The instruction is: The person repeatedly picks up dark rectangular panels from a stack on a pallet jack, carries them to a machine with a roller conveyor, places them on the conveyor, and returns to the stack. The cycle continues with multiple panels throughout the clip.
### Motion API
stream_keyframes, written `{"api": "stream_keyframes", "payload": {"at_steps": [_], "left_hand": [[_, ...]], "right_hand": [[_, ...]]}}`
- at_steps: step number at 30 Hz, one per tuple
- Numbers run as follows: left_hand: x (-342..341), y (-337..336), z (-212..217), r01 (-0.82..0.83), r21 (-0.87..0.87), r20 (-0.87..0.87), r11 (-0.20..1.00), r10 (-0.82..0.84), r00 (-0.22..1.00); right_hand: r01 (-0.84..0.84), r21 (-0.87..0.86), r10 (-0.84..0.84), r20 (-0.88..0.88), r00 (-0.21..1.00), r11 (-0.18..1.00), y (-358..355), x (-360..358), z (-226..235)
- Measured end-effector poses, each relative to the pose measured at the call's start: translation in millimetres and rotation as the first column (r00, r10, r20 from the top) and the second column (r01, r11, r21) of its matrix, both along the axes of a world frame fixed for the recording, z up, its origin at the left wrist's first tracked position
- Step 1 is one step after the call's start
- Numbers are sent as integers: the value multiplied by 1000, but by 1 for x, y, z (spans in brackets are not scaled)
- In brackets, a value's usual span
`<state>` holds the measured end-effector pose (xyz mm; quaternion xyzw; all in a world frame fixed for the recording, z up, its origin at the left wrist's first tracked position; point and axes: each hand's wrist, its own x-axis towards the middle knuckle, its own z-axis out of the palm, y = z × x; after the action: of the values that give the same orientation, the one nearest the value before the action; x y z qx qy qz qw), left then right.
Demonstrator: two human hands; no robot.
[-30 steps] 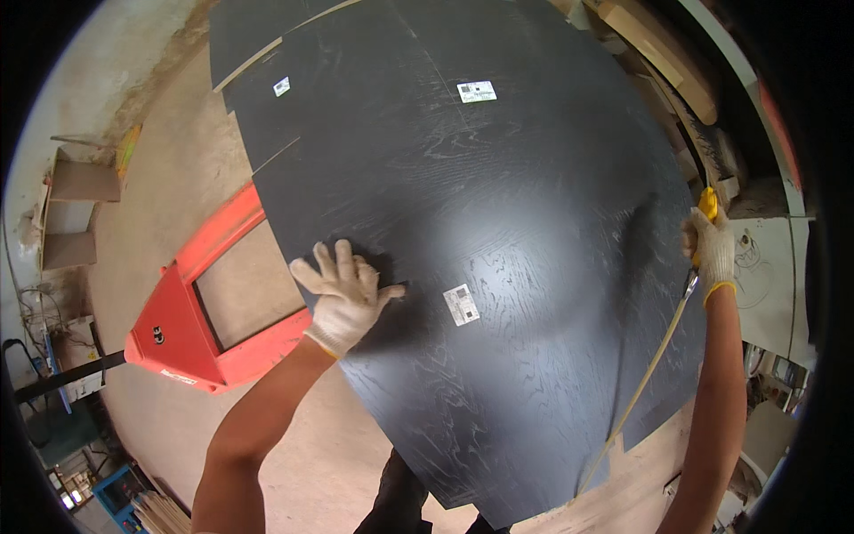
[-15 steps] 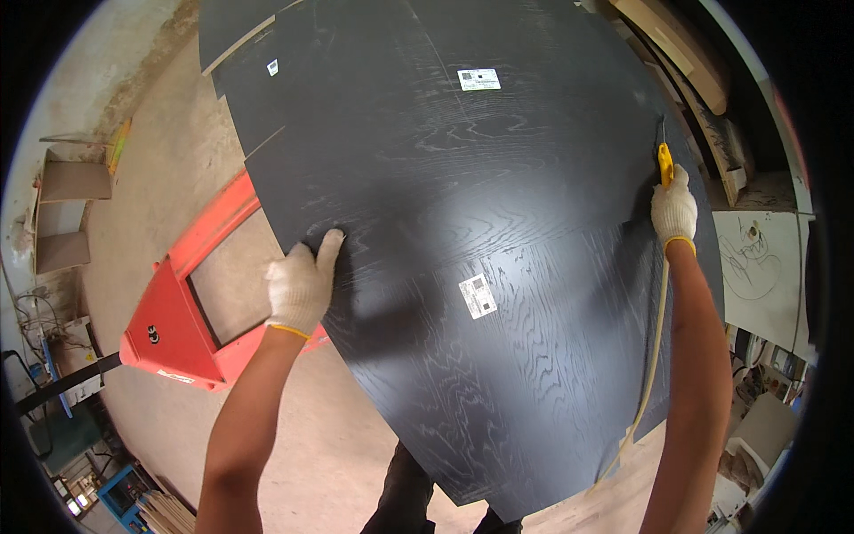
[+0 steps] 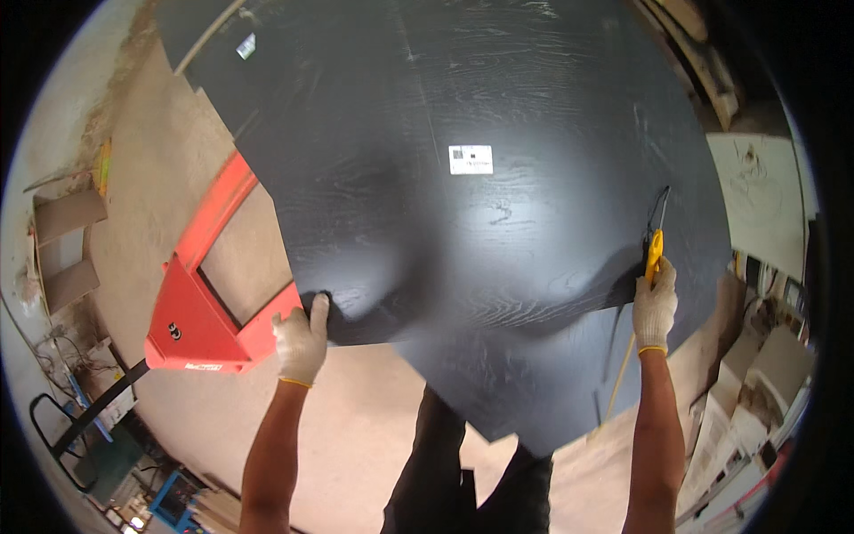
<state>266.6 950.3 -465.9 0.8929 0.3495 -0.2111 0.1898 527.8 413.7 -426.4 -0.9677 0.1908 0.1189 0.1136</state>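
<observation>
A black wood-grain panel (image 3: 374, 222) with a white label (image 3: 471, 159) lies over another dark panel (image 3: 525, 383), whose near part shows beneath it. My left hand (image 3: 301, 343), in a white knit glove, grips the upper panel's near left corner, its thumb on top and the other fingers partly hidden. In my gloved right hand (image 3: 656, 307) is what looks like an air blow gun (image 3: 656, 247), with a yellow handle and thin metal nozzle, lying over the panel's right side. A pale hose (image 3: 620, 378) runs down from that hand.
A red pallet-jack frame (image 3: 197, 322) stands on the floor just left of the panels. Boards and boxes (image 3: 774, 365) crowd the right side. Shelves (image 3: 67, 249) and cables line the left wall. My legs (image 3: 436, 463) are close to the panels' near end.
The upper panel has slid toward me and now covers the near label on the panel below. Both hands have come nearer to me, the right still holding the blow gun.
</observation>
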Motion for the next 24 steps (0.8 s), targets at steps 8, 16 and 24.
{"api": "stream_keyframes", "payload": {"at_steps": [8, 16, 24], "left_hand": [[-142, -59, -2, -394, -349, -107, 850, 381, 918], [-174, -69, 55, -295, -423, -122, 857, 268, 956], [-151, -94, 159, -360, -421, -66, 832, 368, 927]], "right_hand": [[163, 59, -161, -39, 986, 985, -90, -163, -7], [377, 443, -354, -137, 925, 814, -138, -138, 3], [311, 588, -286, -138, 948, 747, -88, -54, 98]]}}
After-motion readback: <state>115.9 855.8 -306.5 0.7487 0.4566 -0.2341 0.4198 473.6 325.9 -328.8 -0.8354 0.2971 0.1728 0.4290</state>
